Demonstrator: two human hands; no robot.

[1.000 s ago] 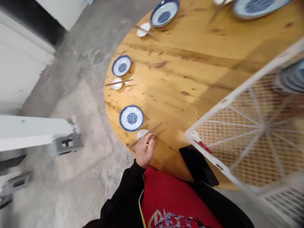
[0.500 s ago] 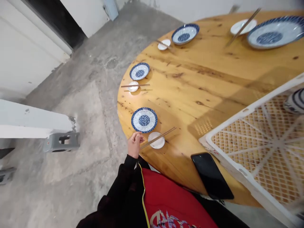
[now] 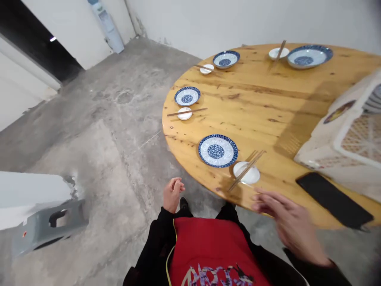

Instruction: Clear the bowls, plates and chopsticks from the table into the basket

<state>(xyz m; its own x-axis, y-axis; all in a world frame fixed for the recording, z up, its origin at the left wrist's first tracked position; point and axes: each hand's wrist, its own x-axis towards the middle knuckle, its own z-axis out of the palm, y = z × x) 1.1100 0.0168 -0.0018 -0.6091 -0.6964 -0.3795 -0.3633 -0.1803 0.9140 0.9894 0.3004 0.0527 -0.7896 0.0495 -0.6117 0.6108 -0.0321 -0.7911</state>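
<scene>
My left hand [image 3: 173,194] hangs over the floor left of the table edge, fingers curled in and thumb on top, with nothing visible in it. Over the table's front edge is my right hand [image 3: 290,220], slightly blurred, its fingers loosely bent and nothing seen in them. Nearest to it lies a small white saucer [image 3: 252,174] with chopsticks [image 3: 247,170] resting slantwise across it. Beside that saucer sits a blue-and-white plate [image 3: 218,151]. Farther along the rim are another patterned plate [image 3: 187,96] and a white saucer [image 3: 185,114] with chopsticks [image 3: 200,110] across.
The round wooden table [image 3: 247,111] bears more settings at the back, including a large plate [image 3: 309,56]. A white plastic crate [image 3: 324,147] stands at right, a black phone [image 3: 333,200] before it. A grey stool [image 3: 50,226] and a water dispenser [image 3: 108,28] are at left.
My left hand has drawn back from the near plate and saucer, off the table edge. My right hand has come into view. The camera has turned, and the table appears farther right.
</scene>
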